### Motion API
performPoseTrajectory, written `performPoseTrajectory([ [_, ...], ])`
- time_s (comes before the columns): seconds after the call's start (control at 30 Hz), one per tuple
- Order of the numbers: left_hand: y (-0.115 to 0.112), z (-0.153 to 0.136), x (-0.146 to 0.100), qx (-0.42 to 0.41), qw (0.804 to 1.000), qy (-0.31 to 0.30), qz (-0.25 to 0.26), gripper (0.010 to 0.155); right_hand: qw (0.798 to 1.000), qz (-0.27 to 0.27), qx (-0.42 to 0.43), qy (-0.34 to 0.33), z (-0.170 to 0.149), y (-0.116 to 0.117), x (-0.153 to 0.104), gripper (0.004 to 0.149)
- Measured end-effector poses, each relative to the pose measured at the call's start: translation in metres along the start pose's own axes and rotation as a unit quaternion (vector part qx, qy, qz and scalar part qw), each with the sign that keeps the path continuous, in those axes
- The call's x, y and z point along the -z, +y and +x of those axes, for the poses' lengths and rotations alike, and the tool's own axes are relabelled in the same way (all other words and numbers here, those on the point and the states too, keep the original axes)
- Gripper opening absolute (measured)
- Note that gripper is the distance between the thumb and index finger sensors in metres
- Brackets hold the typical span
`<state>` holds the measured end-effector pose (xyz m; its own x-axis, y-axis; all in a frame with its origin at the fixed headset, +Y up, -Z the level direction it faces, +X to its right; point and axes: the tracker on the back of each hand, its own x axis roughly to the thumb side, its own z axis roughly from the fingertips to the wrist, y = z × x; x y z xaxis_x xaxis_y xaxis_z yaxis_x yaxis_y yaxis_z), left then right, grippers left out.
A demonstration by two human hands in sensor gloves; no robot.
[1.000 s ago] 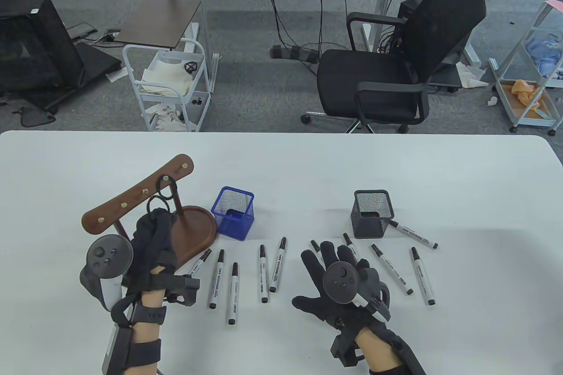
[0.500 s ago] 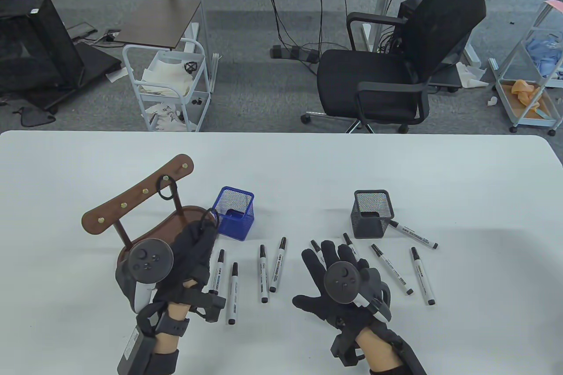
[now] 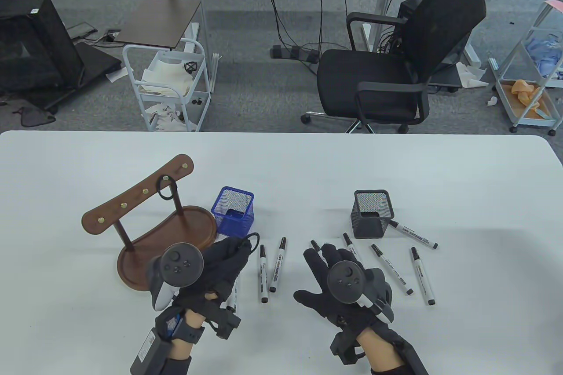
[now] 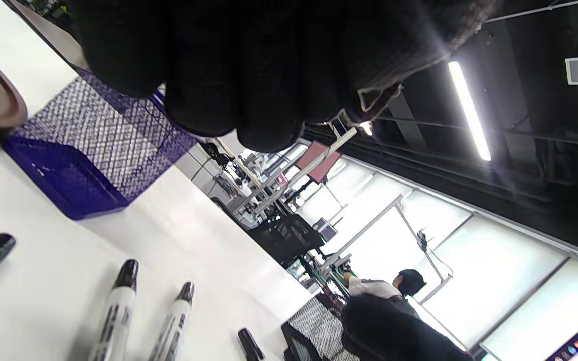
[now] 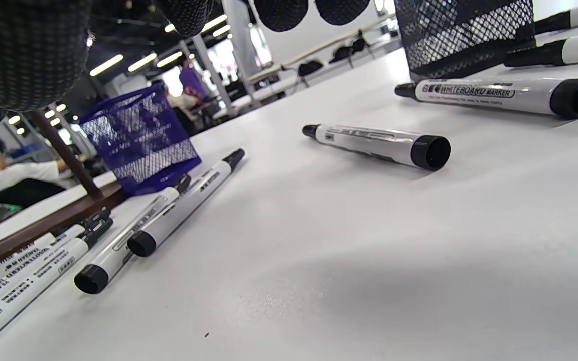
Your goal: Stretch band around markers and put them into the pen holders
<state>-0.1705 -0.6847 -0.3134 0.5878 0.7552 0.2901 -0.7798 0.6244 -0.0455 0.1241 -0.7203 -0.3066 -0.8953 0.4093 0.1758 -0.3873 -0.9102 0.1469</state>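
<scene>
My left hand hovers just left of the middle markers and pinches a black elastic band at its fingertips. In the left wrist view the curled fingers fill the top and hide the band. My right hand lies spread and flat on the table among the right group of markers, holding nothing. Several white markers with black caps lie loose: a pair in the middle, others to the right. The blue mesh holder and black mesh holder stand upright behind them.
A wooden peg rack on an oval base stands at the left, with another black band hanging from a peg. A marker lies against the black holder's right side. An office chair stands beyond the table's far edge.
My left hand moved from the peg rack to the right and toward me, carrying a band to the middle markers. The right hand has barely moved.
</scene>
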Motion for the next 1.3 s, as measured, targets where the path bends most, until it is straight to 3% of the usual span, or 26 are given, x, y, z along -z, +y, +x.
performPoseTrajectory([
  [0.4, -0.035, 0.006, 0.002, -0.002, 0.997, -0.024, -0.079, 0.038, 0.996, 0.004, 0.081, -0.021, -0.002, -0.007, 0.0, 0.077],
  [1.03, -0.062, 0.014, 0.007, -0.017, 0.987, -0.037, -0.156, 0.039, 0.954, 0.088, 0.278, -0.067, -0.006, -0.007, 0.009, 0.068],
  [1.3, -0.066, 0.016, 0.009, -0.026, 0.984, -0.041, -0.173, 0.038, 0.941, 0.095, 0.32, -0.06, -0.005, -0.006, 0.013, 0.044],
])
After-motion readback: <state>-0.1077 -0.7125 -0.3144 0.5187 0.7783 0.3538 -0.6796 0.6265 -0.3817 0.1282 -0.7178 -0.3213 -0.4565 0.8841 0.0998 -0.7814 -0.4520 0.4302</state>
